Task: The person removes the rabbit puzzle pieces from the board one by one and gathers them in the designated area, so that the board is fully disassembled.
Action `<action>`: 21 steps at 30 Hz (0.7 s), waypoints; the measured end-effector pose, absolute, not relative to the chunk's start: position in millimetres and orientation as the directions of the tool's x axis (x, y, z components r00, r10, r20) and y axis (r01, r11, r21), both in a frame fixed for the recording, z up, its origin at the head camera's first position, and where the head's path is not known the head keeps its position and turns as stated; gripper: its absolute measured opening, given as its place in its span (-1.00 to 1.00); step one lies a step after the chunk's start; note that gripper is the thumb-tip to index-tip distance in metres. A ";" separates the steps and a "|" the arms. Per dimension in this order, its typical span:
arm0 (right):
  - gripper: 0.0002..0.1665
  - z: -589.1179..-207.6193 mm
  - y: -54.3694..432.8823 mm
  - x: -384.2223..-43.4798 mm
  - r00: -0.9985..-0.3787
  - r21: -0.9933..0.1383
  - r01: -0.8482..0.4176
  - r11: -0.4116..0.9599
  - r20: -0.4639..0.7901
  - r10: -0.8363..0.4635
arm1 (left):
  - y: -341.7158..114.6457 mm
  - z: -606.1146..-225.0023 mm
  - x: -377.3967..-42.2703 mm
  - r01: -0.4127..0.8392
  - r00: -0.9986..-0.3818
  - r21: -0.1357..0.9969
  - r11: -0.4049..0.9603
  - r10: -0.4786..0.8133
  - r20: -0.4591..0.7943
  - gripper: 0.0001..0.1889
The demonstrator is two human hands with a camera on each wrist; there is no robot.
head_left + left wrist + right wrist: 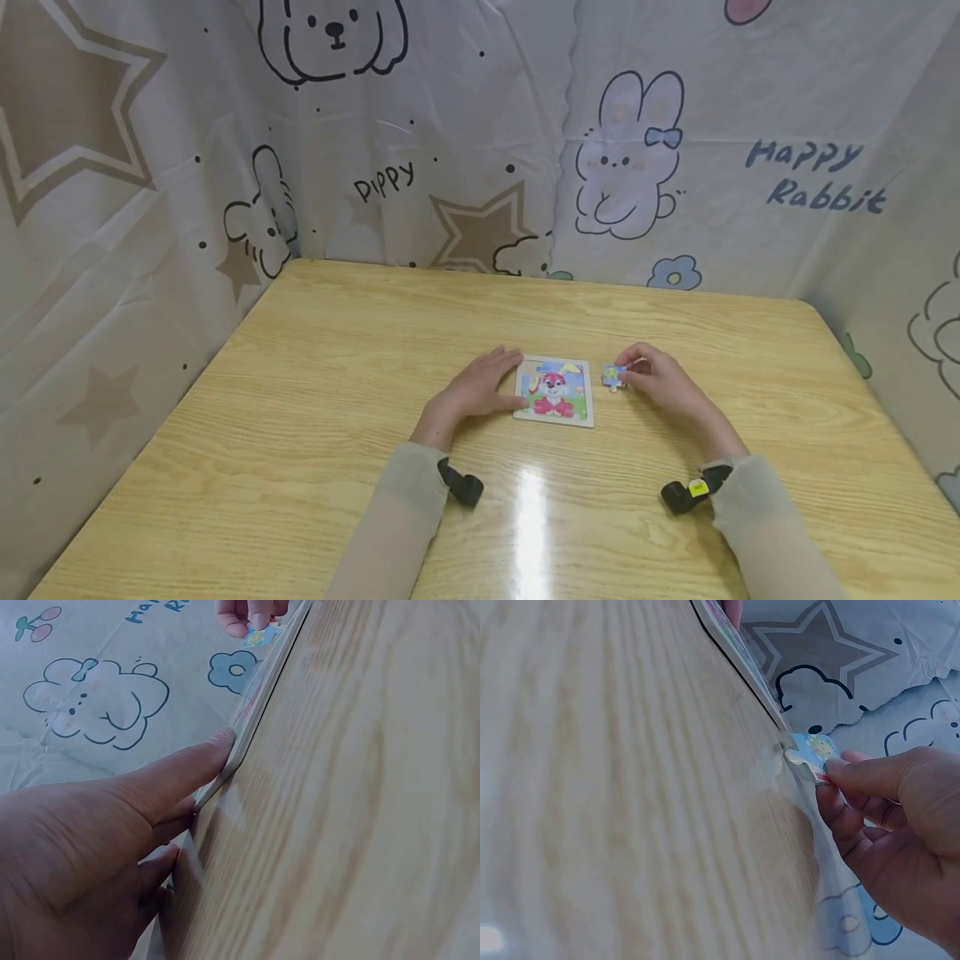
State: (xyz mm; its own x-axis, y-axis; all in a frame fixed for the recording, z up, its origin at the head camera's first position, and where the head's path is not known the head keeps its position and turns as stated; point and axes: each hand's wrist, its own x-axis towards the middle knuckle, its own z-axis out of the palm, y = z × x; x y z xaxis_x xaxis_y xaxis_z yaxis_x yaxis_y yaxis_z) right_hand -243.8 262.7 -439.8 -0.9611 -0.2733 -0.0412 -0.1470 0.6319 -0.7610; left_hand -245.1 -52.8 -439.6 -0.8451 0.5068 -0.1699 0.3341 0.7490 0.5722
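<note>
A square jigsaw puzzle [555,390] with a pink and white cartoon animal lies flat in a pale tray, a beige gap showing at its upper left. My left hand [480,387] rests at the tray's left side, the straight thumb [202,761] touching its edge and the fingers near the upper left corner. Just right of the tray, my right hand [660,379] pinches a puzzle piece [612,375] between thumb and fingers. Blue with a yellow figure and a rounded knob, the piece [814,754] is held tilted above the tabletop in the right wrist view.
The wood-grain table [300,483] reaches to a printed cloth [487,108] hung behind it and at both sides. A black camera [465,486] sits on the left wrist, another black camera [682,496] on the right.
</note>
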 end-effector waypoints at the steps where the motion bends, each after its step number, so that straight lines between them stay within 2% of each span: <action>1: -0.78 -439.8 262.6 -244.4 -0.961 -0.756 -0.149 0.637 -0.040 -0.272 | -53.0 -439.6 -245.2 0.334 -0.845 0.574 0.748 0.508 -0.169 -0.17; 21: -0.80 -444.0 262.3 -252.7 -0.955 -0.671 -0.198 0.715 -0.031 -0.295 | -54.5 -442.4 -246.6 0.336 -0.842 0.578 0.744 0.512 -0.169 -0.15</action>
State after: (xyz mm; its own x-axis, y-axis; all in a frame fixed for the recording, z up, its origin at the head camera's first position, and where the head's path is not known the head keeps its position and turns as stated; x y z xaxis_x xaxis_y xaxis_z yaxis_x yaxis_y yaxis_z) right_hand -252.7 262.3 -444.0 -0.9551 -0.2946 -0.0315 -0.1983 0.7145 -0.6709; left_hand -246.6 -54.5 -442.4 -0.8424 0.5117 -0.1689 0.3360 0.7438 0.5778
